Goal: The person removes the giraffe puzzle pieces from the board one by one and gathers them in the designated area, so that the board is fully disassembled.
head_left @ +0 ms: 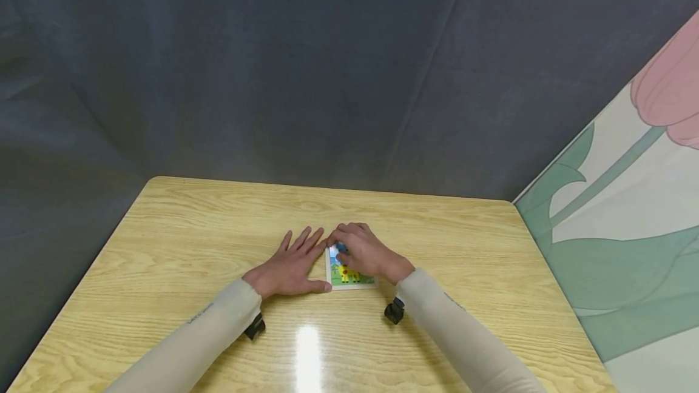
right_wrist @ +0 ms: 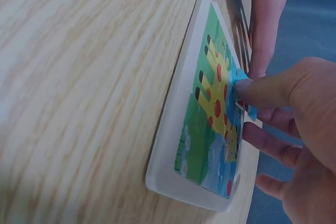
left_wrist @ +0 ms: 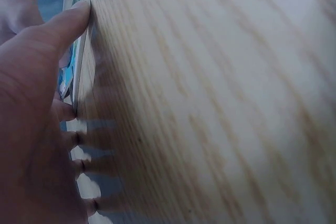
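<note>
A small picture puzzle (right_wrist: 210, 135) of a yellow, red-spotted animal lies flat on the table in a white tray (head_left: 352, 287). My left hand (head_left: 292, 268) rests palm down to its left, fingers spread and straight. Its thumb touches the near left corner of the tray, and the index finger reaches the far left one. Over the upper part of the picture, my right hand (head_left: 368, 250) pinches a blue puzzle piece (right_wrist: 252, 113) between thumb and fingers. That piece is tilted up from the picture; its lower edge is partly hidden by the fingers.
The wood-grain table (head_left: 207, 229) spreads around both hands. Behind it hangs a dark curtain (head_left: 306, 77), and a wall with a painted flower (head_left: 668, 77) borders the right side. A black wrist camera (head_left: 394, 312) hangs below the right sleeve.
</note>
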`<state>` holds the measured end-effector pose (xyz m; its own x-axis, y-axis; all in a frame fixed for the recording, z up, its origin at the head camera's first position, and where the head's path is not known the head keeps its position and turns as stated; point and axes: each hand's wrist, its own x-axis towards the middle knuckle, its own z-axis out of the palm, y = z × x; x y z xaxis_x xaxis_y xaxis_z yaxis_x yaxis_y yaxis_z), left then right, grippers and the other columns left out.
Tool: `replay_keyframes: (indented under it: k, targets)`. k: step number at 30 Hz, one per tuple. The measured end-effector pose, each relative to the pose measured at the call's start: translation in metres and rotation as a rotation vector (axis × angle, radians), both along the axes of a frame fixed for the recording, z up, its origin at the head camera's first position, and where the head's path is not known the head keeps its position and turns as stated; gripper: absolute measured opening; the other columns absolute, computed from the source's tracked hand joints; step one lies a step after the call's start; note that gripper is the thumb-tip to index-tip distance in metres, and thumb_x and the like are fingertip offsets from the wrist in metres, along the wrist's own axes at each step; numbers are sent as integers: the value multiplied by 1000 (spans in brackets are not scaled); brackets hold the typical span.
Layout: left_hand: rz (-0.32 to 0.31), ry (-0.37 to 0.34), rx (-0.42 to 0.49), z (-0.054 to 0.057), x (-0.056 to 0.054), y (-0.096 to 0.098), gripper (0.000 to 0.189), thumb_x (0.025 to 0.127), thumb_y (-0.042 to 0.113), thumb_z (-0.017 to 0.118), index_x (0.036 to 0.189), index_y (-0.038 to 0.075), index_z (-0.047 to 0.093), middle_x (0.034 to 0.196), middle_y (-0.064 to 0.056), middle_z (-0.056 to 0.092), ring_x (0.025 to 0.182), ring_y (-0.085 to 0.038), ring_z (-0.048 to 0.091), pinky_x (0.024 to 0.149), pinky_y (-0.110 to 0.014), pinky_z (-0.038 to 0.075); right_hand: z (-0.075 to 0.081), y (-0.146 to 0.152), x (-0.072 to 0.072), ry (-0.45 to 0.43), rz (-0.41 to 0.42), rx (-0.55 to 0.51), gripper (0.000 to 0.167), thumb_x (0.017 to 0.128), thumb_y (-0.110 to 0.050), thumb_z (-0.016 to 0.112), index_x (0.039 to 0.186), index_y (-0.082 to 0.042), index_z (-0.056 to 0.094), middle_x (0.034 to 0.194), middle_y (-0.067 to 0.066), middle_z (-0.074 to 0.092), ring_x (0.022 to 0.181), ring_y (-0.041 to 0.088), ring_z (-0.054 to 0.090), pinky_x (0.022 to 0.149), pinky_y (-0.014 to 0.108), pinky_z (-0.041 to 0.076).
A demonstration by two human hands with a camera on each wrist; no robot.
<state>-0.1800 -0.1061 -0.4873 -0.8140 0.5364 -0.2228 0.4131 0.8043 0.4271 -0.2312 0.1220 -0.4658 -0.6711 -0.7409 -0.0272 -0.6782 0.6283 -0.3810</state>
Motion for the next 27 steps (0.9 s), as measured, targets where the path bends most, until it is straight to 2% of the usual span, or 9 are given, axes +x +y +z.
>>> replay_keyframes:
  k: [6, 12, 16, 19, 22, 27]
  targets:
    - [-3, 6, 0, 1, 0, 0, 99, 100, 69, 58, 174, 24, 9, 183, -7, -2, 170, -36, -4, 134, -68, -2, -3, 1, -1, 36, -2, -16, 31, 101, -12, 74, 132, -14, 71, 126, 4, 71, 125, 27, 65, 125, 64, 36]
    - [6, 5, -1, 1, 0, 0, 99, 100, 69, 59, 174, 24, 11, 183, -7, 0, 170, -36, -3, 134, -68, -1, -1, 0, 0, 55, -8, -78, 21, 103, -11, 71, 123, -13, 76, 120, 3, 73, 117, 24, 69, 121, 60, 42]
    - [9, 6, -1, 2, 1, 1, 98, 100, 68, 60, 174, 22, 14, 183, -7, 1, 170, -36, -3, 134, -68, -1, 2, 0, 0, -65, -37, -172, 16, 104, -8, 67, 118, -9, 76, 113, 5, 74, 102, 19, 72, 102, 44, 58]
    - [6, 6, 0, 2, 1, 1, 97, 100, 68, 60, 173, 19, 18, 183, -8, 2, 170, -36, -2, 134, -68, -1, 5, 4, -2, -201, -89, -241, 15, 105, -6, 65, 117, -6, 75, 110, 6, 74, 95, 15, 68, 87, 32, 59]
    - [4, 8, 0, 2, 1, 1, 97, 100, 68, 60, 173, 16, 21, 183, -8, 2, 170, -37, -1, 134, -68, 0, 7, 9, -4, -289, -150, -283, 14, 106, -6, 64, 116, -6, 74, 110, 5, 73, 95, 13, 63, 86, 28, 55]
    - [11, 9, -6, 1, 1, 2, 98, 100, 68, 60, 173, 16, 21, 183, -7, 2, 170, -36, -2, 134, -67, 0, 9, 20, -7, -301, -202, -329, 12, 106, -6, 64, 113, -8, 74, 107, 5, 74, 95, 15, 64, 89, 31, 55]
